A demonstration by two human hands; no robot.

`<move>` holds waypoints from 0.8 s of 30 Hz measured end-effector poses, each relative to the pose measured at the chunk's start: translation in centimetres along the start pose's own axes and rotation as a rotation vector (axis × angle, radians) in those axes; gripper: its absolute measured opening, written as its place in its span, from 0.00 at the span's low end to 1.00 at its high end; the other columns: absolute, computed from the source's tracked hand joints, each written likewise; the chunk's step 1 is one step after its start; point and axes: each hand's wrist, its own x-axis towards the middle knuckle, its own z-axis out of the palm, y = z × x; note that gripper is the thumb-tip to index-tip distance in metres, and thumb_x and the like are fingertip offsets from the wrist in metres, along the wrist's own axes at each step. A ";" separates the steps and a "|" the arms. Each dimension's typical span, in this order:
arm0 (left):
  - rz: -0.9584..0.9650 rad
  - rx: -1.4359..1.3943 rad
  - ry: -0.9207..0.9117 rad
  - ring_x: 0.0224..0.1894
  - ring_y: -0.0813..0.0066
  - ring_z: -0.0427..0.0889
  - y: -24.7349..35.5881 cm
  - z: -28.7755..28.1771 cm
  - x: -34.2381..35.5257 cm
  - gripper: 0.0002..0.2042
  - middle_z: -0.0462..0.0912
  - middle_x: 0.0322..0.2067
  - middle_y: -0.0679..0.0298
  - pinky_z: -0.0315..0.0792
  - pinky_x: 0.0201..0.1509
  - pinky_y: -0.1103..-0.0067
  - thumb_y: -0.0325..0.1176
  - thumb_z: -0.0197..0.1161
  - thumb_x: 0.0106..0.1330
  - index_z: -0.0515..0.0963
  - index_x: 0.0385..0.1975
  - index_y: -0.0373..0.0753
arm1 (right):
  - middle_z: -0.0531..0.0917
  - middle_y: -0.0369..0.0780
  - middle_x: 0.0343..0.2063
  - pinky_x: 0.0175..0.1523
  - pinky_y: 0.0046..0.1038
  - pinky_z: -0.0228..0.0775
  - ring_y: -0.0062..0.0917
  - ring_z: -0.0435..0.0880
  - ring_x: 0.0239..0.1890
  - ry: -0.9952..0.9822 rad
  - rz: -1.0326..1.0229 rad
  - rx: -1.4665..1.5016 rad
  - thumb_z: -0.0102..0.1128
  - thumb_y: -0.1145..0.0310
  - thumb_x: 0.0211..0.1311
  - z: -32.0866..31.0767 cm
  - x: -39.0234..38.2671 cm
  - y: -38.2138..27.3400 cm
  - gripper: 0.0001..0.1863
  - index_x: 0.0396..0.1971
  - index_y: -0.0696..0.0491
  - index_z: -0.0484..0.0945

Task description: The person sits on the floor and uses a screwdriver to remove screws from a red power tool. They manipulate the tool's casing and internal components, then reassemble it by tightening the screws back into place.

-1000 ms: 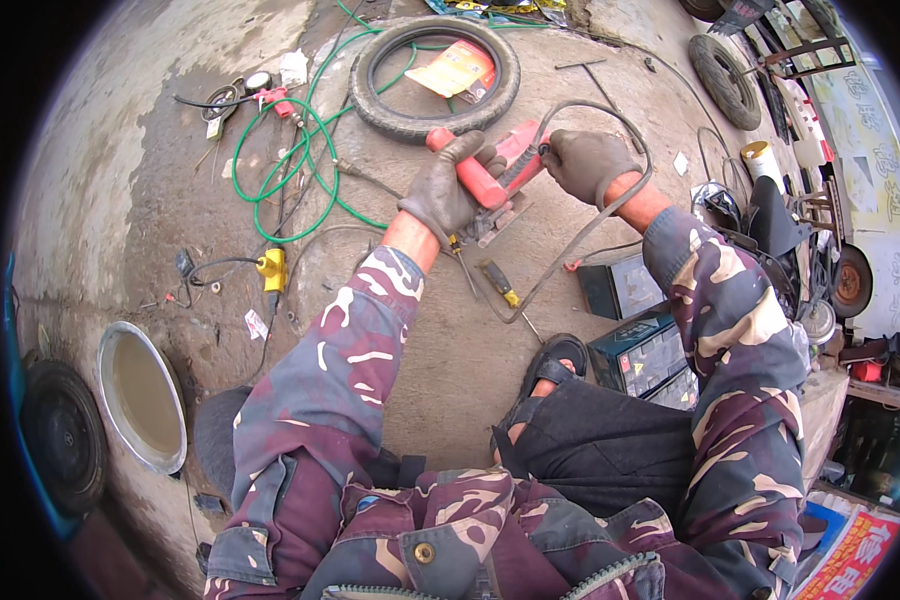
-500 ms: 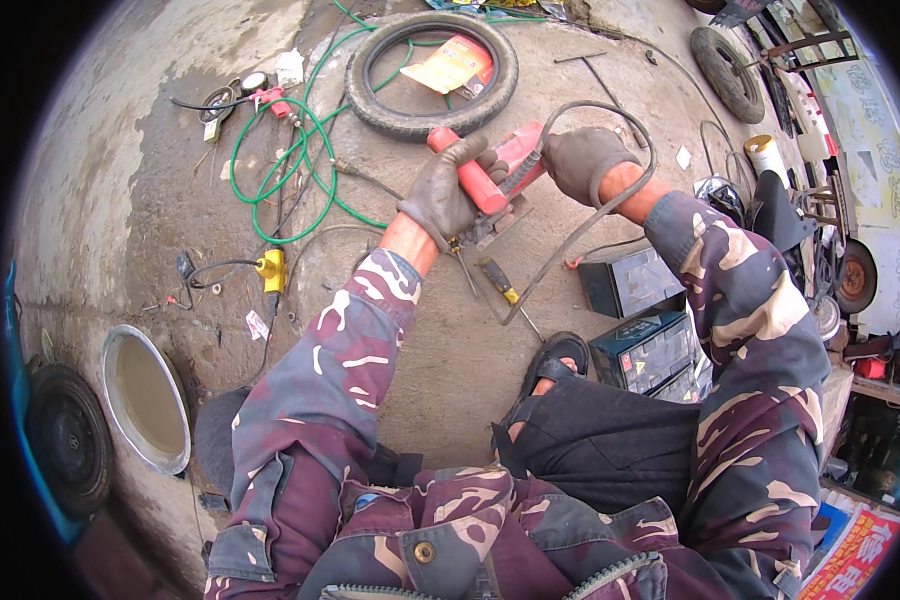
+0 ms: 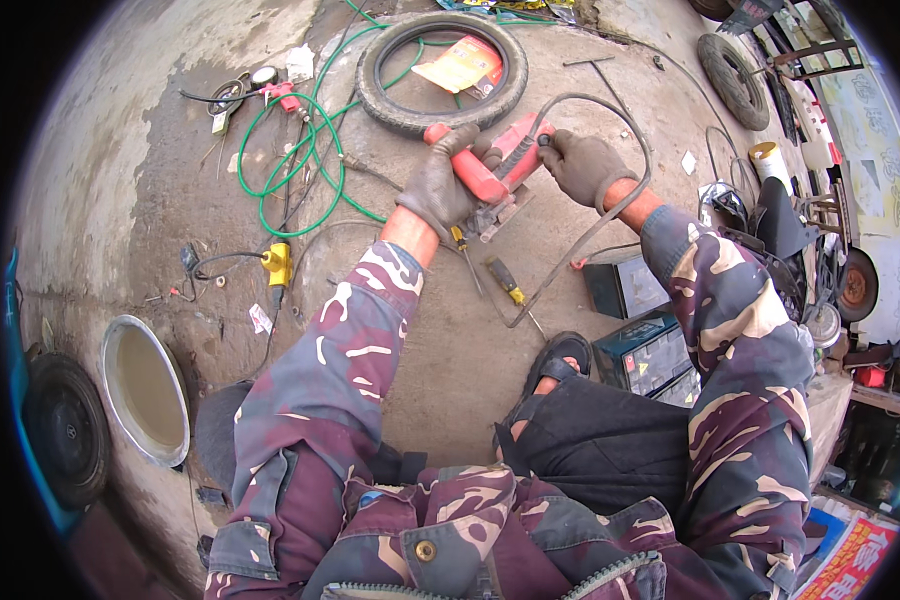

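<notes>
My gloved left hand (image 3: 440,190) is closed round the handle of a red power tool (image 3: 482,170) with a metal base plate (image 3: 505,215). My gloved right hand (image 3: 580,165) is at the tool's far right end, fingers curled against it beside the thick dark cable (image 3: 632,128), which loops over my right wrist and down toward the floor. What the fingertips grip there is too small to make out. A screwdriver (image 3: 505,280) with a black and yellow handle lies below the tool, and another yellow-handled screwdriver (image 3: 458,238) is partly under my left hand.
A tyre (image 3: 390,100) with orange packets, a green hose (image 3: 335,190), a gauge (image 3: 265,76), a yellow plug (image 3: 277,262) and a T-handled tool (image 3: 590,62) lie on the concrete. A metal basin (image 3: 145,330) is left; black batteries (image 3: 635,355), tubs and wheels crowd the right.
My hands and the red tool have shifted only slightly. My right hand's fingers, tucked out of sight half a second ago, show again against the tool's end.
</notes>
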 end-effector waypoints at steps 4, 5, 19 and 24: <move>0.012 -0.056 0.061 0.39 0.71 0.81 0.3 0.3 0.2 0.08 0.78 0.37 0.64 0.83 0.49 0.73 0.32 0.67 0.74 0.75 0.43 0.38 | 0.89 0.54 0.39 0.53 0.51 0.78 0.52 0.89 0.45 0.029 -0.061 0.009 0.51 0.49 0.76 -0.7 -0.7 -0.4 0.24 0.50 0.53 0.85; 0.018 -0.043 0.058 0.39 0.71 0.81 0.2 0.2 0.2 0.08 0.78 0.37 0.64 0.83 0.49 0.73 0.32 0.67 0.74 0.75 0.43 0.37 | 0.89 0.55 0.39 0.52 0.51 0.78 0.52 0.89 0.45 0.033 -0.065 0.011 0.51 0.49 0.76 -0.8 -0.8 -0.4 0.24 0.49 0.53 0.85; 0.098 -0.062 0.082 0.38 0.67 0.83 0.8 -0.1 0.5 0.07 0.81 0.38 0.60 0.85 0.50 0.69 0.28 0.67 0.72 0.75 0.43 0.39 | 0.90 0.52 0.39 0.53 0.46 0.81 0.49 0.90 0.46 -0.426 -0.031 0.056 0.64 0.45 0.64 10.3 -9.1 -0.1 0.26 0.46 0.55 0.85; 0.111 -0.061 0.032 0.38 0.67 0.83 1.0 -0.3 0.5 0.07 0.80 0.37 0.61 0.84 0.50 0.68 0.27 0.67 0.72 0.75 0.43 0.38 | 0.89 0.52 0.43 0.52 0.45 0.81 0.49 0.89 0.46 -0.348 -0.117 0.078 0.64 0.42 0.65 14.6 -10.4 -2.9 0.29 0.46 0.56 0.83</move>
